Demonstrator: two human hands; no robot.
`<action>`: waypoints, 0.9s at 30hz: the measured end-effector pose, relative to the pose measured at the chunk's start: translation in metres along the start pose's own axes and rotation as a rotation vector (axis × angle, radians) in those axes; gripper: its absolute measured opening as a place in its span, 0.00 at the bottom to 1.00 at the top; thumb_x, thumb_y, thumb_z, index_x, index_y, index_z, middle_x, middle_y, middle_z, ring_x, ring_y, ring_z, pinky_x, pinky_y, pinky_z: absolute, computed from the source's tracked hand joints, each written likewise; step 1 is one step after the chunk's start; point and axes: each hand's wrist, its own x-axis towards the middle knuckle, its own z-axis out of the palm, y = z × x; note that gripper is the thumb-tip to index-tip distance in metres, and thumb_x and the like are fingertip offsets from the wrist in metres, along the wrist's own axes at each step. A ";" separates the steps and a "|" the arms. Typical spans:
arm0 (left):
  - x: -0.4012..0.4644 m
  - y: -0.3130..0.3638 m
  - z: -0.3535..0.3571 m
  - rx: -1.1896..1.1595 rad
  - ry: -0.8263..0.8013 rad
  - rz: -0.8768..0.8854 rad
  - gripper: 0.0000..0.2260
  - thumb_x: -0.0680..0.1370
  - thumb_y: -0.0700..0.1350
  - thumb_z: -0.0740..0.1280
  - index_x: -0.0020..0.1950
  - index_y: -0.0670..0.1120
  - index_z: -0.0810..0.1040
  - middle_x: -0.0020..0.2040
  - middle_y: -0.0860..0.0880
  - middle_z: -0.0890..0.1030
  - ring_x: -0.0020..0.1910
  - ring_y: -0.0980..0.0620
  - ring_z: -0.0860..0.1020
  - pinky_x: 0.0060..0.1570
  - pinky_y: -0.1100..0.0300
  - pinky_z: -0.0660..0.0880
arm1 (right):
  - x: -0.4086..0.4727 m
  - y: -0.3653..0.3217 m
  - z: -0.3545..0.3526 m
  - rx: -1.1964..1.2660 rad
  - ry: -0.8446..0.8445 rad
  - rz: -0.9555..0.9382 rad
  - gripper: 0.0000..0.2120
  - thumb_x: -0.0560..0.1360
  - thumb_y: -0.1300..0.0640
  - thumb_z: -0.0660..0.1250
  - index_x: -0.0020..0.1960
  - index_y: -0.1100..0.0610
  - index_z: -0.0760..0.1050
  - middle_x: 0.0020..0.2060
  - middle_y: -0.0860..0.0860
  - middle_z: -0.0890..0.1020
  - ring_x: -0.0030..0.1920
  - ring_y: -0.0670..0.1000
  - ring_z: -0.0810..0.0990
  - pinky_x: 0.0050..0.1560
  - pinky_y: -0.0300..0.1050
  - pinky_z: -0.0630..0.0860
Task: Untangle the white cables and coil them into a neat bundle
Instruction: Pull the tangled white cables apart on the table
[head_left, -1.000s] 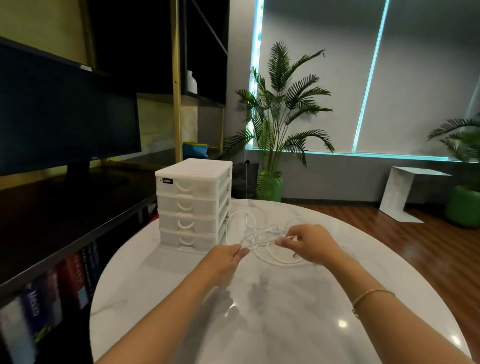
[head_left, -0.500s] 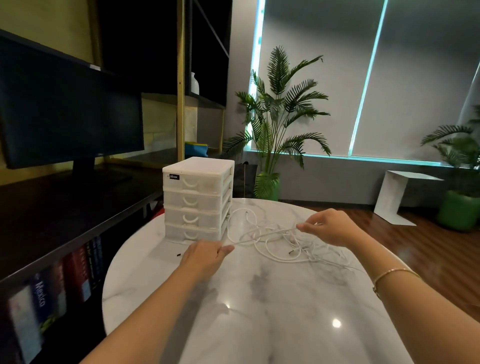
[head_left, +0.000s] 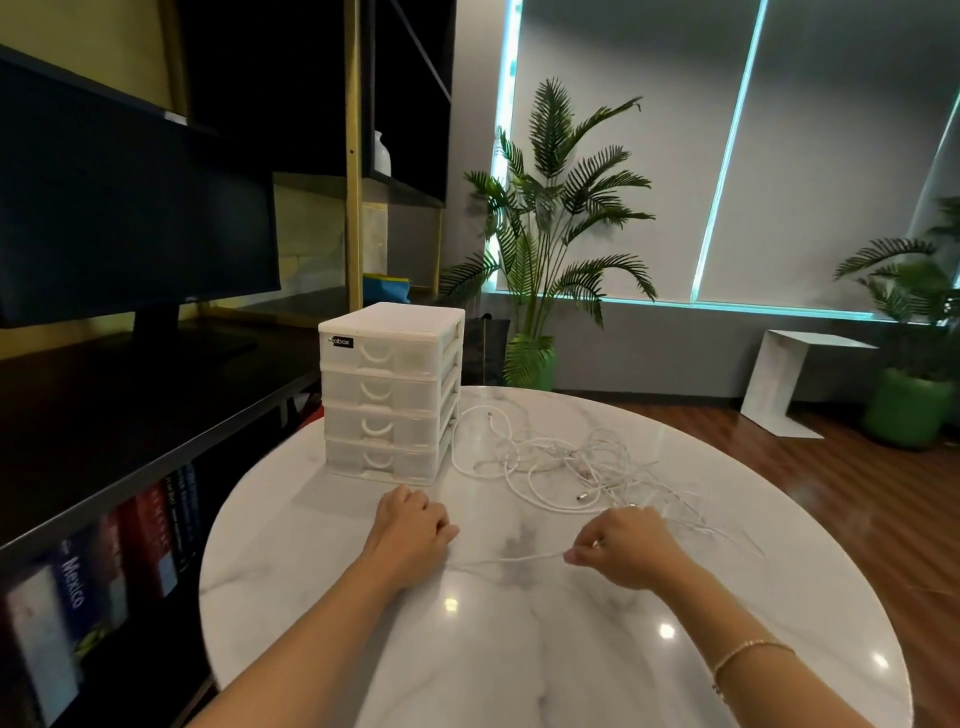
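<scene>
A loose tangle of white cables lies on the round marble table, to the right of the drawer unit. One strand runs taut across the table between my two hands. My right hand pinches that strand at its fingertips, in front of the tangle. My left hand has curled fingers and holds the strand's other end near the drawer unit's front corner.
A white four-drawer plastic unit stands at the table's back left. A dark shelf with a monitor and books runs along the left. Potted palms and a white side table stand beyond.
Both hands have pulled back toward me from the tangle, drawing one strand out straight between them. The right hand has dropped from above the cables to the table.
</scene>
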 end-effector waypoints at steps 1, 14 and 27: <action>-0.001 0.009 0.000 -0.075 -0.001 0.018 0.14 0.82 0.52 0.54 0.58 0.48 0.75 0.60 0.49 0.73 0.61 0.49 0.65 0.62 0.59 0.57 | -0.001 -0.002 0.004 -0.003 0.016 0.008 0.17 0.75 0.37 0.60 0.54 0.45 0.80 0.53 0.44 0.82 0.56 0.48 0.76 0.62 0.47 0.63; -0.013 0.103 0.025 -0.361 0.092 0.046 0.21 0.79 0.62 0.52 0.38 0.49 0.72 0.44 0.46 0.82 0.47 0.46 0.78 0.41 0.57 0.67 | 0.002 0.008 -0.013 -0.122 0.035 0.064 0.14 0.76 0.42 0.63 0.55 0.48 0.79 0.51 0.46 0.81 0.57 0.48 0.75 0.66 0.52 0.59; -0.001 0.062 0.017 -0.313 0.157 -0.099 0.25 0.80 0.61 0.55 0.27 0.48 0.62 0.34 0.47 0.78 0.40 0.46 0.77 0.41 0.58 0.70 | 0.020 0.063 -0.042 0.120 0.421 0.393 0.09 0.81 0.55 0.56 0.57 0.60 0.68 0.48 0.57 0.71 0.37 0.51 0.71 0.38 0.42 0.69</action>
